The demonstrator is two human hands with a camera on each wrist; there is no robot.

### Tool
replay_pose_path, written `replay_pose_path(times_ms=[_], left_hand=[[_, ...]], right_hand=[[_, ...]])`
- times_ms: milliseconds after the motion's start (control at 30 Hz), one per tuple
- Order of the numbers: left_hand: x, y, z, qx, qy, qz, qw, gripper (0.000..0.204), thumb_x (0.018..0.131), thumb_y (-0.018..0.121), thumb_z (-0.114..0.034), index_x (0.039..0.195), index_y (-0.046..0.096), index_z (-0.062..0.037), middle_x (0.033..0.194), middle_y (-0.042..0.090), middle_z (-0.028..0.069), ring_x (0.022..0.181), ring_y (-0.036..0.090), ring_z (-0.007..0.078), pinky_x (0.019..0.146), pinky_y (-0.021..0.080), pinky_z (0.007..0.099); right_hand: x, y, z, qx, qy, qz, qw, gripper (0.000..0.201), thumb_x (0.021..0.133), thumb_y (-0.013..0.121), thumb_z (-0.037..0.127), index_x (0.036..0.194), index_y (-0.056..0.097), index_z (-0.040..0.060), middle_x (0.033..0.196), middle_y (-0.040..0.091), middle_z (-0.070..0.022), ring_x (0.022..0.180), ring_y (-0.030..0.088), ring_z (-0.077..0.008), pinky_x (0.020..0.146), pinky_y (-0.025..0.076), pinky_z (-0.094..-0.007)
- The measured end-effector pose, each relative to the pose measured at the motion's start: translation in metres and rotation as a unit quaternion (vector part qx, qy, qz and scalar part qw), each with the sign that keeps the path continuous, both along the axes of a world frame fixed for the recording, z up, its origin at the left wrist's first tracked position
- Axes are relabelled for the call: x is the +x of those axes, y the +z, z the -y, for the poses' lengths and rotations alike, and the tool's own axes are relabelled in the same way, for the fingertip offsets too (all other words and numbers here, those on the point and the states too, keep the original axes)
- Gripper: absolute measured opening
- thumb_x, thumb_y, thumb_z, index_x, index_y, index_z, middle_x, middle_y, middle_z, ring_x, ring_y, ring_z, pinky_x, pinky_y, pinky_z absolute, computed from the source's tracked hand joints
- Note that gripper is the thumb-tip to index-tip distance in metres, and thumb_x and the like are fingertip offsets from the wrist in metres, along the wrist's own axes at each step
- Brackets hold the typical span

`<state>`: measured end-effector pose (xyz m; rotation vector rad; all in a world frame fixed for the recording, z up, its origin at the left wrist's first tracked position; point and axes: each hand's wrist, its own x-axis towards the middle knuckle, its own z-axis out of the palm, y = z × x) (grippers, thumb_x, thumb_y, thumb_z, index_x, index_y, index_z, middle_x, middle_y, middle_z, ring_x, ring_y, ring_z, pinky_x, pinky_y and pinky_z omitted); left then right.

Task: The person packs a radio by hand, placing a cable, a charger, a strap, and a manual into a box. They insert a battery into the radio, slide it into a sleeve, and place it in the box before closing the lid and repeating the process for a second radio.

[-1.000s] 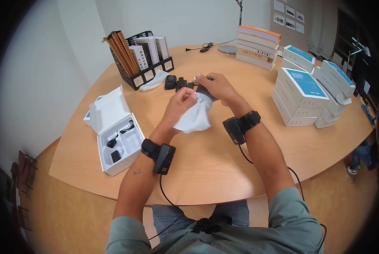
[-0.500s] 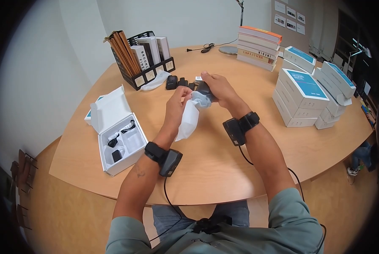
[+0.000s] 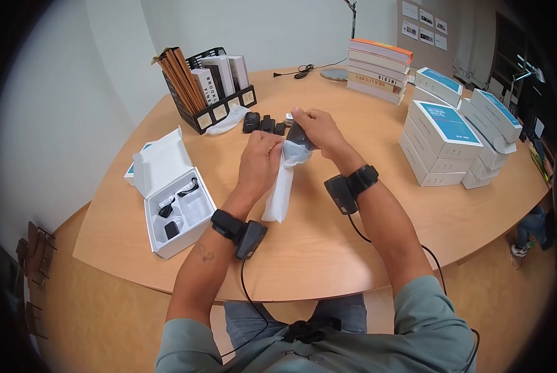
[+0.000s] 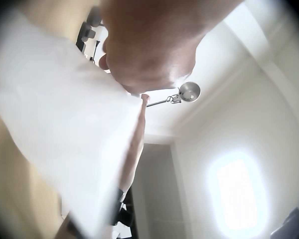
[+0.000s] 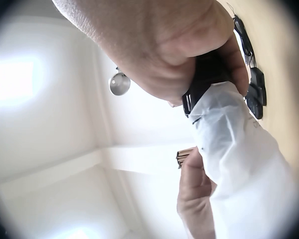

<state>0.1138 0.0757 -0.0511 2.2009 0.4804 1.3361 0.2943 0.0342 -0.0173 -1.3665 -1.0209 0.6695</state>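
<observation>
My right hand (image 3: 325, 133) grips a black device (image 3: 298, 133), whose lower end sits inside a thin white bag (image 3: 281, 189). In the right wrist view the black device (image 5: 208, 69) lies in the curled right hand (image 5: 164, 45), with the bag (image 5: 244, 164) around one end. My left hand (image 3: 259, 163) pinches the bag near its opening, just left of the device; its fingertips are partly hidden. The bag hangs down between both hands, and in the left wrist view the bag (image 4: 65, 114) covers much of the space beside the left hand (image 4: 149, 45).
An open white box (image 3: 197, 205) with cables and a black adapter stands at the left. Small black devices (image 3: 252, 122) lie beyond the hands, near another white bag (image 3: 229, 120) and a file rack (image 3: 219, 110). Stacked boxes (image 3: 434, 152) and books (image 3: 375, 74) stand at the right.
The left hand has moved left and slightly down from the bag's earlier position. The bag, spread out before, now hangs long and narrow, and more of the black device shows in the right hand.
</observation>
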Motion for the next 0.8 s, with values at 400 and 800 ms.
replay_pose_path(times_ms=[400, 800], left_hand=[[0.009, -0.002, 0.003, -0.084, -0.007, -0.003, 0.996, 0.022, 0.1, 0.055, -0.012, 0.118, 0.064, -0.004, 0.091, 0.064, 0.0111, 0.089, 0.067, 0.0211, 0.074, 0.053, 0.0341], [0.01, 0.002, 0.002, -0.298, -0.188, 0.072, 0.933, 0.071, 0.093, 0.074, -0.015, 0.146, 0.034, 0.0098, 0.12, 0.057, 0.0132, 0.114, 0.061, 0.0177, 0.094, 0.052, 0.0297]], right_hand=[[0.005, -0.01, -0.013, 0.055, -0.053, 0.042, 0.996, 0.052, 0.094, 0.068, 0.045, 0.092, 0.063, -0.0071, 0.074, 0.062, -0.0104, 0.061, 0.059, -0.0137, 0.049, 0.047, -0.0308], [-0.009, 0.004, 0.0, 0.108, -0.072, 0.175, 0.976, 0.056, 0.088, 0.073, 0.049, 0.097, 0.067, -0.0062, 0.088, 0.066, -0.0179, 0.078, 0.065, -0.0242, 0.068, 0.054, -0.0374]])
